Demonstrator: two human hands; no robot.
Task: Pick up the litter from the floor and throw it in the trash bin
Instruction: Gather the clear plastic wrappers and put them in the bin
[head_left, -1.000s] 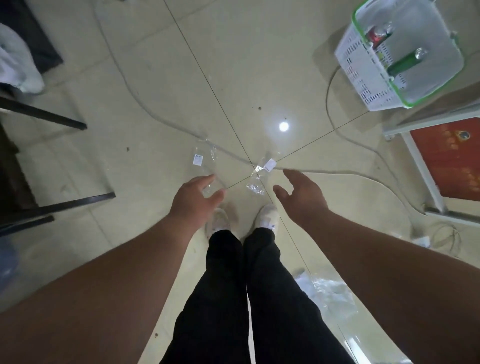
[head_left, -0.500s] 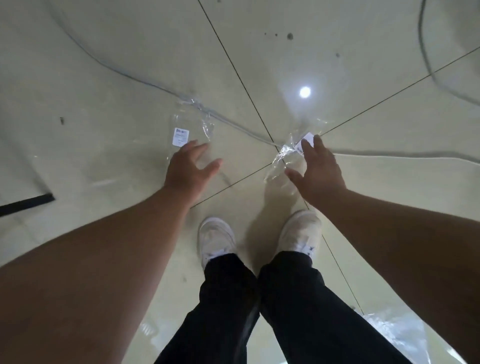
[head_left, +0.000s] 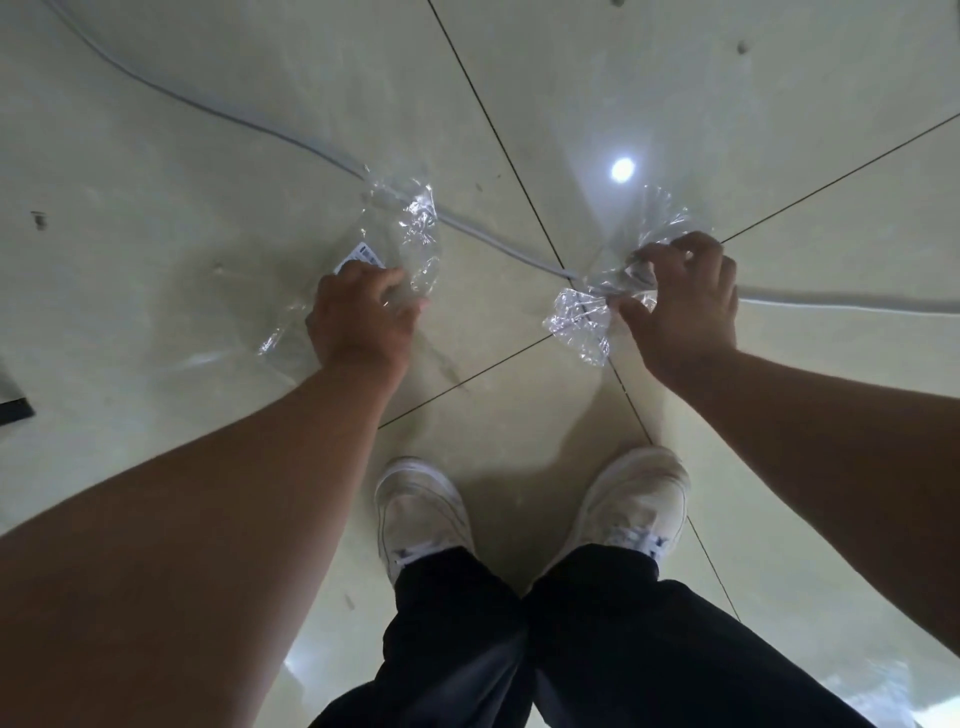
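both wrappers on floor ahead of ur shoes. left hand (head_left: 363, 317) fingers curl onto clear plastic bag (head_left: 400, 234); right hand (head_left: 680, 301) pinches crinkled wrapper (head_left: 579, 322) over the cable (head_left: 291, 140). lift straight up.

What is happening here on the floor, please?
A person bends over a tiled floor and gathers litter with both hands. The left hand grips a clear wrapper with a white label. The right hand pinches a second clear wrapper. Both wrappers lie across a grey cable. No bin is in view now.
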